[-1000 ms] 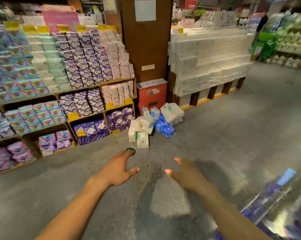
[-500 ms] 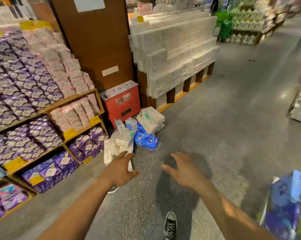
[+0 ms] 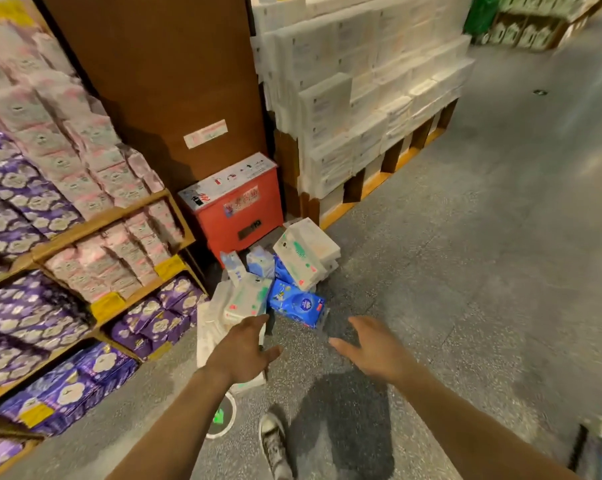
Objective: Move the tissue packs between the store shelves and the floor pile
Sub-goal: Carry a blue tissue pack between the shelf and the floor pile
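A loose pile of tissue packs lies on the grey floor by a red box: a white pack with green print (image 3: 304, 252) leaning on top, a blue pack (image 3: 298, 304) in front, a white pack (image 3: 246, 299) to the left, small pale-blue packs (image 3: 259, 263) behind. My left hand (image 3: 242, 349) reaches out with fingers spread, just short of the left white pack and over a white pack standing on the floor (image 3: 208, 332). My right hand (image 3: 374, 346) is open too, palm inward, a little to the right of the blue pack. Neither holds anything.
Wooden shelves (image 3: 105, 220) on the left carry pink and purple packs. A brown pillar (image 3: 161, 71) and the red box (image 3: 239, 211) stand behind the pile. A pallet stack of white packs (image 3: 362, 98) rises at right. My shoe (image 3: 273, 441) and a round floor sticker (image 3: 221, 415) are below.
I have walked closer; the pile now lies right in front of my hands. Both hands stay open and have reached forward toward the packs.
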Action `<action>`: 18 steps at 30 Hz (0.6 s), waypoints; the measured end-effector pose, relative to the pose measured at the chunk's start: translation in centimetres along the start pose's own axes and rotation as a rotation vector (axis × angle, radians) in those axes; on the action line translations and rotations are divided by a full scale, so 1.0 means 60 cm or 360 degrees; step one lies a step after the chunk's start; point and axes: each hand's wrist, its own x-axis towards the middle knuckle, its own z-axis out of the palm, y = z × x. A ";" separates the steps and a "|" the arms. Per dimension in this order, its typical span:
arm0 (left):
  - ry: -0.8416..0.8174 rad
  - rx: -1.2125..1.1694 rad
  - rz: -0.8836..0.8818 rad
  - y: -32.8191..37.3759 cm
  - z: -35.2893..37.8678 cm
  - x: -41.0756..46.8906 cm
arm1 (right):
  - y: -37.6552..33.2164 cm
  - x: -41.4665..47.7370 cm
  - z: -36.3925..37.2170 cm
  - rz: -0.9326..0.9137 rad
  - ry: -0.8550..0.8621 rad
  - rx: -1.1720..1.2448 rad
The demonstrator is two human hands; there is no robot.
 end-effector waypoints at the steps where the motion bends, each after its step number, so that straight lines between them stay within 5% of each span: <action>1: -0.0018 -0.0005 0.0007 -0.007 -0.007 0.041 | -0.003 0.036 -0.006 0.0026 -0.0035 0.0005; 10: -0.0183 -0.0049 0.0099 -0.127 0.005 0.479 | 0.006 0.411 0.023 0.0318 0.0028 0.0063; 18: -0.0231 0.0013 0.0049 -0.293 0.208 0.843 | 0.120 0.773 0.189 0.0284 0.0019 0.0102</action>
